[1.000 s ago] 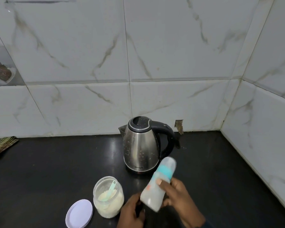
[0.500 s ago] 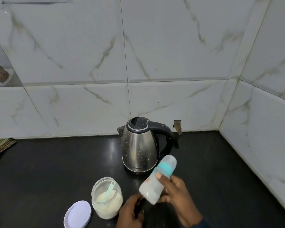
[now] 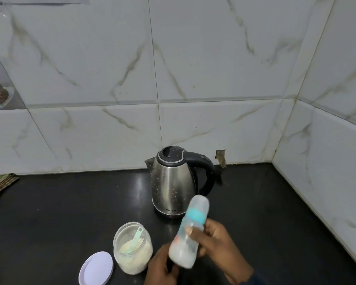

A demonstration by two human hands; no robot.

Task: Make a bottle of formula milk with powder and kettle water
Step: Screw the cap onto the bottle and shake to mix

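Observation:
My right hand (image 3: 220,251) grips a capped baby bottle (image 3: 188,233) with a teal collar, tilted with its cap up and to the right; milky white liquid fills its lower part. My left hand (image 3: 162,268) sits just left of the bottle's base, fingers curled, holding nothing I can see. A steel kettle (image 3: 172,182) with a black lid and handle stands behind the bottle. An open clear jar of powder (image 3: 133,249) with a pale green scoop (image 3: 135,239) inside stands to the left.
The jar's white lid (image 3: 96,268) lies flat on the black counter (image 3: 60,212) at the front left. Marble-look tiled walls close the back and right side. A folded striped cloth (image 3: 0,183) lies at the far left edge.
The bottle in my right hand has shifted slightly and looks motion-blurred. My left hand stays near its base. Kettle, jar and lid have not moved.

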